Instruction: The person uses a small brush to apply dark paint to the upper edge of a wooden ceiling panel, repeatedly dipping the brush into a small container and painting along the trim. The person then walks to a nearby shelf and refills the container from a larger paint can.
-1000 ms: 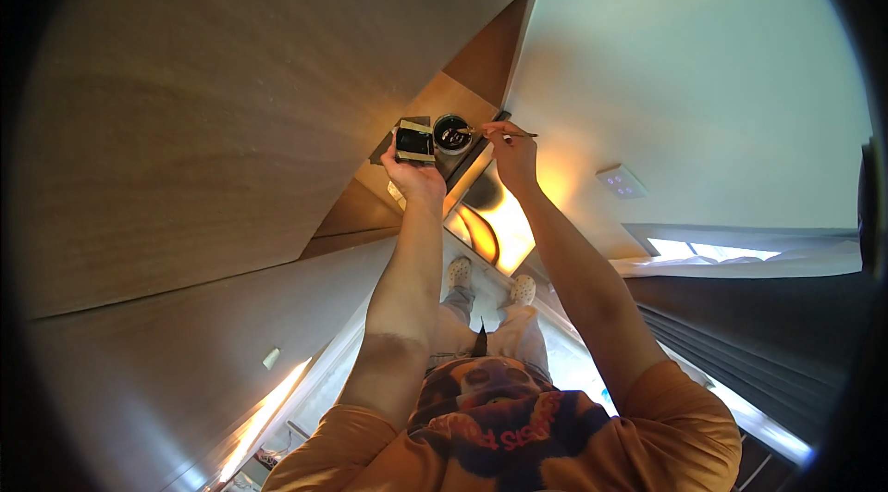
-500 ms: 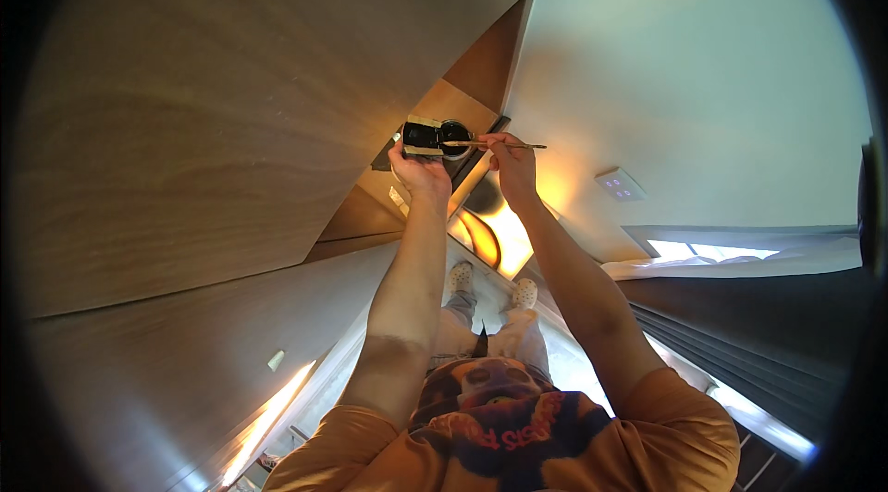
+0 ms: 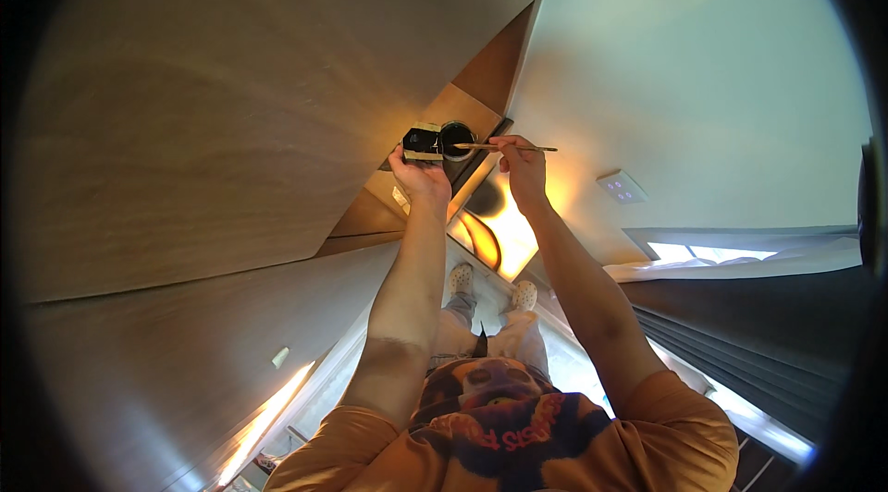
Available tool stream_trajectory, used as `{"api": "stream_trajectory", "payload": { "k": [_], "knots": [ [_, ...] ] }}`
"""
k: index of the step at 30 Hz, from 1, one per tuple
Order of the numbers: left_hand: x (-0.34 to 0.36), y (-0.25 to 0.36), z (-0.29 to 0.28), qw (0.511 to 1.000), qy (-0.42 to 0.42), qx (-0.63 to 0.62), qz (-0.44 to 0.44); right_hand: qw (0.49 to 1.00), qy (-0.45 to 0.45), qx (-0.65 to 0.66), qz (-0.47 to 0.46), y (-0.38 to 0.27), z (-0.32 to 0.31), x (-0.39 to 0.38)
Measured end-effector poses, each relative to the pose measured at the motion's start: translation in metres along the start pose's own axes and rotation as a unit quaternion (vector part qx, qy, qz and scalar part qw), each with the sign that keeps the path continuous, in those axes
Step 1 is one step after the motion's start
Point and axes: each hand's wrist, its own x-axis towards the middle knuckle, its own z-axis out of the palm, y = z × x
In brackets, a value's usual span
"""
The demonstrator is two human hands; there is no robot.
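Observation:
In my left hand (image 3: 424,181) is a small black piece (image 3: 422,141) with tan, tape-like strips along its edges, the fingers under and behind it. Right beside it stands a round jar (image 3: 457,127) with dark, paint-like contents. My right hand (image 3: 524,168) pinches a thin paintbrush (image 3: 538,148), held almost level. The brush tip reaches over the jar; whether it touches the contents I cannot tell.
A large wooden panel (image 3: 203,122) fills the left side. Brown shelf boards (image 3: 481,67) lie around the jar, and a lit yellow-white glow (image 3: 513,233) shows below them. At right are a pale wall (image 3: 703,76), a switch plate (image 3: 622,186) and a dark curtain (image 3: 758,325).
My right hand has drawn a little to the right, and the brush tip has gone from the black piece's edge to over the jar. My left hand has hardly moved.

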Motion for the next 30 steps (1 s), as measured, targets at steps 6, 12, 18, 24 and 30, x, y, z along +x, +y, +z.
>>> {"api": "stream_trajectory", "payload": {
  "k": [6, 12, 18, 24, 30],
  "knots": [
    [-0.001, 0.000, -0.003, 1.000, -0.001, -0.001, -0.008, 0.998, -0.020, 0.063, -0.005, 0.001, -0.001, 0.003],
    [0.006, 0.000, -0.019, 1.000, 0.011, -0.015, 0.009, 0.989, 0.027, -0.142, -0.039, 0.014, 0.003, 0.012],
    [0.001, 0.002, -0.029, 0.999, 0.016, -0.035, 0.009, 0.970, 0.035, -0.211, -0.115, 0.035, 0.019, 0.019],
    [-0.002, 0.007, -0.029, 0.999, 0.044, -0.004, -0.009, 0.962, 0.034, -0.259, -0.075, 0.037, 0.018, 0.015],
    [-0.003, 0.004, -0.022, 0.998, 0.022, 0.062, -0.003, 0.990, 0.063, -0.127, -0.013, 0.018, 0.010, 0.007]
  ]
}}
